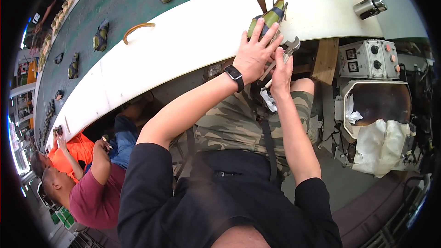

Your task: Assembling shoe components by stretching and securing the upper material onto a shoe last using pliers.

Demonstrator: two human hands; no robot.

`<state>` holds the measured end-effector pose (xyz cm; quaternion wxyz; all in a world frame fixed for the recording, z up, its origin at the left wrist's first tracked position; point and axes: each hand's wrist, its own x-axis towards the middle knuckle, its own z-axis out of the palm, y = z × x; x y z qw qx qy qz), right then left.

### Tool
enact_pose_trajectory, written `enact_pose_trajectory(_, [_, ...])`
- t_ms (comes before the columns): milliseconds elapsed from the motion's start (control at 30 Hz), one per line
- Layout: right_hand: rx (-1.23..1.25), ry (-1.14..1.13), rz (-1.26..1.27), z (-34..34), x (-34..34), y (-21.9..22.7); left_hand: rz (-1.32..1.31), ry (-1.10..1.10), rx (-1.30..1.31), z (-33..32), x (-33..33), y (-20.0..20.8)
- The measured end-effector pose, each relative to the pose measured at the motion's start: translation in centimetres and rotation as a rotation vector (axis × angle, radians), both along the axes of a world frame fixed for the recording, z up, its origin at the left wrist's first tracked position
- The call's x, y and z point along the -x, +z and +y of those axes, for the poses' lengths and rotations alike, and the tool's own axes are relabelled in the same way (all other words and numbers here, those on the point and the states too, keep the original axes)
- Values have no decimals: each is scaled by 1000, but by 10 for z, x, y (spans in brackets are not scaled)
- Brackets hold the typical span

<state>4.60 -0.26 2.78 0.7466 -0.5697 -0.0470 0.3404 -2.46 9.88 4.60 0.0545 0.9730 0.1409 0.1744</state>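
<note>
A green and dark-blue shoe lies tilted near the edge of the white worktop, with brown flaps sticking up from it. My left hand, a black watch on its wrist, rests on the shoe's near end with fingers stretched and spread. Just right of it, my right hand is closed round metal pincers with a curved head pointing up and away from me. The shoe's near end and part of the pincers' handles are hidden behind my hands.
Beyond the white worktop runs a green conveyor belt carrying several shoes. A curved brown strip and a steel cylinder lie on the worktop. At right stand a control box and an open pot. Co-workers sit at left.
</note>
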Motion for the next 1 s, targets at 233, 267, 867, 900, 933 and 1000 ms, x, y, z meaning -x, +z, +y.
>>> enact_pose_trajectory(233, [84,62,-76,2,2,-6,-551,231,1191,12,-4,27])
enact_pose_trajectory(267, [96,71,-80,5,4,0,-553,336,1013,19,-5,20])
enact_pose_trajectory(867, [-3,102,43,-23,-2,13,-507,247,1665,33,-16,-9])
enact_pose_trajectory(900, [-69,125,50,-29,-1,13,-538,168,1811,23,-12,0])
enact_pose_trajectory(933, [-64,120,50,-34,1,13,-645,20,1921,6,-10,8])
enact_pose_trajectory(1000, [-146,140,-179,-36,6,24,-642,-126,2049,-3,0,14])
